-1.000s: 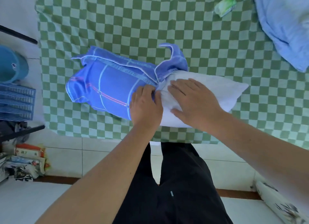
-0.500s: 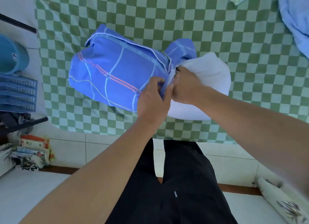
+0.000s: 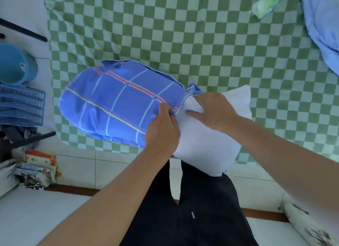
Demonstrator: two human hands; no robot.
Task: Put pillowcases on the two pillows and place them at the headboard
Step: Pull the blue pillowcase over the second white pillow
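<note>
pillow at bed edge, about half inside blue pillowcase | left hand pinching case edge | right hand flat, pressing pillow | left to do: rest of pillow, second pillow, headboard

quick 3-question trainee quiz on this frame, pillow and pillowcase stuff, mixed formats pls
1. True or false: the white pillow is fully inside the blue pillowcase.
2. Which hand pinches the pillowcase's open edge?
3. The green packet lies on: A) the floor B) the checkered sheet C) the pillow

Key
1. False; its near end still sticks out.
2. The left hand; the right hand presses on the pillow.
3. B
</note>
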